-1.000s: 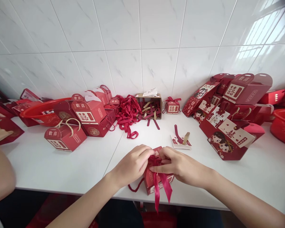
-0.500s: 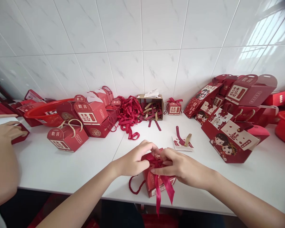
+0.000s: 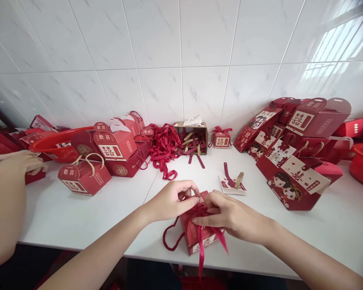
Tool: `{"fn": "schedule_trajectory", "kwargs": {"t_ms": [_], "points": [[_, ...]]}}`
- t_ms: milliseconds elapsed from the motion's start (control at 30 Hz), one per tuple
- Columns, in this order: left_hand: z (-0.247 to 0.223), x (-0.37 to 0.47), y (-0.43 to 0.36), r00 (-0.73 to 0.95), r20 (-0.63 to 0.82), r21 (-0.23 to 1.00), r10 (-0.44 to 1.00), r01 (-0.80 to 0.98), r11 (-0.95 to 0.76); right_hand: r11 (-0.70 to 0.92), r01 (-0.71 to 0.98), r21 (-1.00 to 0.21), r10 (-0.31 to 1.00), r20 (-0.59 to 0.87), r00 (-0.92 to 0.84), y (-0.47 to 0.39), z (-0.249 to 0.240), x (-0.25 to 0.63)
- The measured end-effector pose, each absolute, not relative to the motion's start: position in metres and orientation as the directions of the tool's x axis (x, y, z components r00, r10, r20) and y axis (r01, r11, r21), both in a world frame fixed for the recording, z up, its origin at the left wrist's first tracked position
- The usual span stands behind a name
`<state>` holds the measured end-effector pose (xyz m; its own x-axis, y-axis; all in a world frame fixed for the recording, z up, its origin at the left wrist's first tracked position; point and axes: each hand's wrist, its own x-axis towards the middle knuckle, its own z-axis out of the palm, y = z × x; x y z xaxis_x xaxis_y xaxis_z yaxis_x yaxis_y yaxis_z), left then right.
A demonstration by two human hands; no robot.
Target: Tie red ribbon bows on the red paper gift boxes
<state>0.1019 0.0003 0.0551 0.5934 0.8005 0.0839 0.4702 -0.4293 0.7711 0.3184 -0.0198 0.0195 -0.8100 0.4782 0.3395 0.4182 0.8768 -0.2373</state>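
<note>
A small red gift box (image 3: 193,237) rests near the front edge of the white table, between my hands. A dark red rope handle (image 3: 168,241) loops out from its left side. Red ribbon (image 3: 201,251) is tied over its top, the tails hanging down its front. My left hand (image 3: 180,197) is closed, thumb and forefinger pinching the ribbon at the knot from the upper left. From the right, my right hand (image 3: 222,211) grips the ribbon too, with one finger lying across the box top. The knot itself is partly hidden by my fingers.
A heap of red ribbon (image 3: 166,143) and a carton of straps (image 3: 206,139) stand by the tiled wall. Red boxes (image 3: 116,143) are stacked left, more boxes (image 3: 316,117) right. A card (image 3: 226,187) bears two straps. Another person's hand (image 3: 21,163) works at far left.
My left thumb has shifted up and right onto the knot. The right ribbon tail has swung outward. At far left, the other person's hand has moved right with a red box.
</note>
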Motion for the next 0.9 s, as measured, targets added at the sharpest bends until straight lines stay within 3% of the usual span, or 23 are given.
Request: {"fn": "schedule_trajectory", "kwargs": {"t_ms": [167, 300, 500, 900], "points": [[0.047, 0.106, -0.003, 0.554, 0.118, 0.793, 0.824, 0.447, -0.414, 0.927, 0.337, -0.167, 0.375, 0.481, -0.793, -0.018, 0.017, 0.321], [0.045, 0.107, -0.004, 0.549, 0.136, 0.811, 0.825, 0.417, -0.411, 0.910, 0.324, -0.259, 0.415, 0.591, -0.692, -0.018, 0.016, 0.325], [0.045, 0.109, -0.004, 0.545, 0.130, 0.788, 0.828, 0.451, -0.420, 0.791, 0.373, -0.485, 0.601, 0.501, -0.623, -0.017, 0.013, 0.332], [0.038, 0.116, -0.006, 0.483, 0.187, 0.697, 0.856, 0.549, -0.462, 0.762, 0.378, -0.526, 0.644, 0.559, -0.522, -0.012, 0.005, 0.325]]}}
